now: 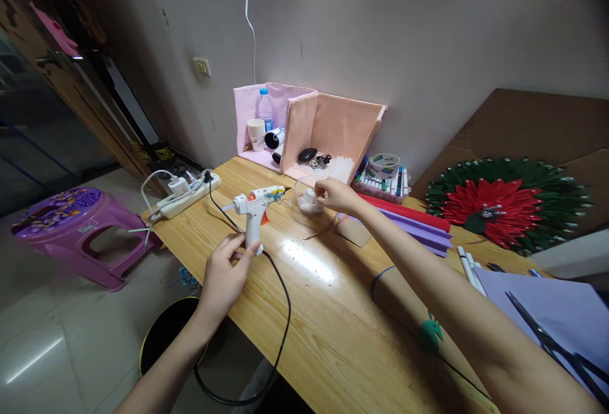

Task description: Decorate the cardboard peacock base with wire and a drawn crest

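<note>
A white hot glue gun (254,214) is held upright by its grip in my left hand (223,279), above the table's left side. Its orange trigger faces right and its tip, smeared with blue and yellow, points right. A black cord runs down from it in a loop past the table edge. My right hand (335,196) reaches across with fingers closed beside a small whitish, see-through bundle (309,201). A thin pale strand curves up from that bundle. What the right fingers pinch, if anything, is hidden.
A power strip (188,197) lies at the table's left edge. Pink and peach box shelves (342,129) stand at the back. Markers, red and purple rolled sheets (413,227), scissors (547,341) and a red-green paper flower (495,205) fill the right. A green-topped stem (431,336) lies in front.
</note>
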Demonstrator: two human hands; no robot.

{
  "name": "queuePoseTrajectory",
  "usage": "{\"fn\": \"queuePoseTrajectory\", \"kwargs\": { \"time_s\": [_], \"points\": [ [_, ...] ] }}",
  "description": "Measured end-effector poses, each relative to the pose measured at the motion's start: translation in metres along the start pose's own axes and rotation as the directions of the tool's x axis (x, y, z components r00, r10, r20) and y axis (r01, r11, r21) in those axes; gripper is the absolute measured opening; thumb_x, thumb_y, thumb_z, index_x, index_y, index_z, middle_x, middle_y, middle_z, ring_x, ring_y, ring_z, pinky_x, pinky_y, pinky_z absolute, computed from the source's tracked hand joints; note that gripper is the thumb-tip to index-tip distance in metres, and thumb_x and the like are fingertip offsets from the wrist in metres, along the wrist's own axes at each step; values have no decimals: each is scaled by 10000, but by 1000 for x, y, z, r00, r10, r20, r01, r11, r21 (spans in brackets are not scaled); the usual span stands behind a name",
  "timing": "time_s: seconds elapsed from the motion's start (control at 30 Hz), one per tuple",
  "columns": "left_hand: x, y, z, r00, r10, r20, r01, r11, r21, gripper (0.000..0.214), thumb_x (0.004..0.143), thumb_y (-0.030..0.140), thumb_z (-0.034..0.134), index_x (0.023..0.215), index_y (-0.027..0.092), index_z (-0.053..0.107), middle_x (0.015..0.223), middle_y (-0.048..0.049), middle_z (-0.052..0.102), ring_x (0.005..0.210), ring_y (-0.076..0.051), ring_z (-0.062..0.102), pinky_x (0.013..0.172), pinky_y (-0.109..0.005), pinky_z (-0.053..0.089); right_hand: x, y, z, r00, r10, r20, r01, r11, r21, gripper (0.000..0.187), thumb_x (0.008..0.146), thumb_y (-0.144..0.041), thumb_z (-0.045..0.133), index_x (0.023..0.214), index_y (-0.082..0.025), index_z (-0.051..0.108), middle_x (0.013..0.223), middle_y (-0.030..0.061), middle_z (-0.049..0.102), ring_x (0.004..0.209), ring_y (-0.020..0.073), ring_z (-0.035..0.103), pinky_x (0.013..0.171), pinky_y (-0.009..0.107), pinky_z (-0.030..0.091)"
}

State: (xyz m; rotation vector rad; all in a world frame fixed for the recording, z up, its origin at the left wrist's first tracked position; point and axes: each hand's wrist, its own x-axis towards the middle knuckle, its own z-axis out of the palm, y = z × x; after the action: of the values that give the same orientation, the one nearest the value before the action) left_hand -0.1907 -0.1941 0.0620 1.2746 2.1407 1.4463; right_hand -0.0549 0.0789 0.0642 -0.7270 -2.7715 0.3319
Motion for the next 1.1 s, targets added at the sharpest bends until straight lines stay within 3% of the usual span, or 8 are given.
{"fn": "queuePoseTrajectory", "kwargs": {
  "time_s": [0.5,0.7,0.87,1.1],
  "points": [
    [0,1,-1,1000,-5,5,5,1000,-4,295,814,418,539,880,156,658,854,-35,610,798,-147,577,688,-222,444,-2,-2,-3,1000,-7,18,6,997,83,114,639,-88,539,710,-138,612,716,27,635,670,132,559,620,202,397],
    [3,-3,0,1000,-28,6,28,1000,-5,307,810,426,537,901,160,659,876,-36,604,808,-148,567,687,-224,433,-2,2,-5,998,53,35,-60,960,274,136,650,-93,556,732,-129,659,709,25,660,667,133,591,610,199,423],
    [17,-21,9,997,-69,-21,71,988,134,310,803,431,528,885,168,669,816,-22,592,676,-136,537,609,-241,398,-2,7,-2,995,98,-33,-83,945,318,150,669,-92,568,741,-137,692,719,32,687,668,138,602,614,212,432],
    [40,-59,24,998,-58,-20,62,938,342,307,828,407,474,848,173,672,826,-44,618,733,-169,555,657,-264,388,-2,3,2,981,168,-102,-126,937,326,117,710,-183,629,769,-156,726,717,40,703,671,151,600,594,232,412]
  ]
}}
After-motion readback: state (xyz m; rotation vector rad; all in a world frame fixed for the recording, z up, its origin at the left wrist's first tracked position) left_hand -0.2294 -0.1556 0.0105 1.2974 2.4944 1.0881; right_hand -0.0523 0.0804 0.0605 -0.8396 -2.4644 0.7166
